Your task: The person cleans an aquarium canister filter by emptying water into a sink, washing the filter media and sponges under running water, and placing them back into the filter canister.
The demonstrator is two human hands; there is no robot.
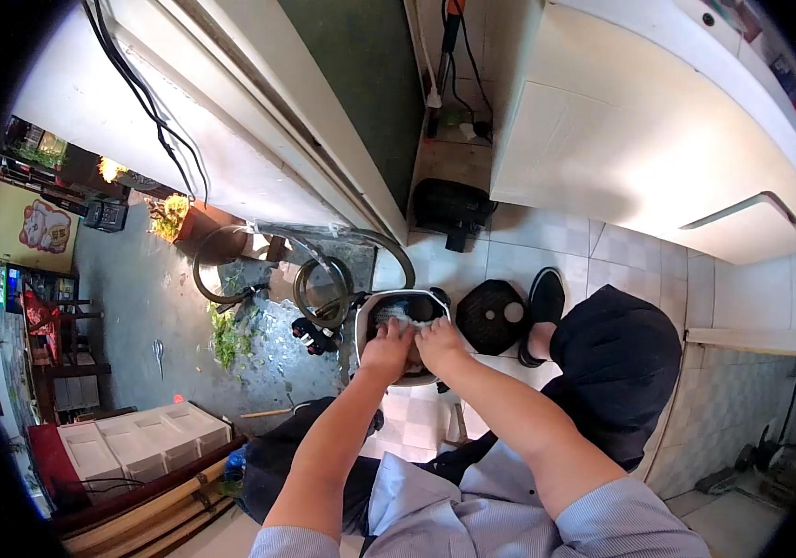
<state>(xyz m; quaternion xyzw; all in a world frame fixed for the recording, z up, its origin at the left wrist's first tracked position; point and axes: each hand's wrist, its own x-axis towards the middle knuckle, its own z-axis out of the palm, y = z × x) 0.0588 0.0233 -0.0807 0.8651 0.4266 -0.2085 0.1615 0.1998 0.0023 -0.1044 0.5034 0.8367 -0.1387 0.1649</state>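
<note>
Between my feet stands a white-rimmed container [361,337] with a dark inside, like a bucket. Both my hands reach into its mouth. My left hand [387,353] has its fingers bent over a pale, greyish thing [405,309] inside. Close beside it, my right hand [438,340] curls its fingers at the same pale thing. What exactly they grip is too small and partly hidden. A black angular lid-like piece [489,317] with pale round spots lies on the tiles to the right of the container.
A thick grey hose [333,296] coils on the wet floor to the left, near scattered green leaves [227,337]. A black object [450,210] lies by the doorway. White cabinets [630,139] stand at the right. Scissors [159,358] lie on the grey floor.
</note>
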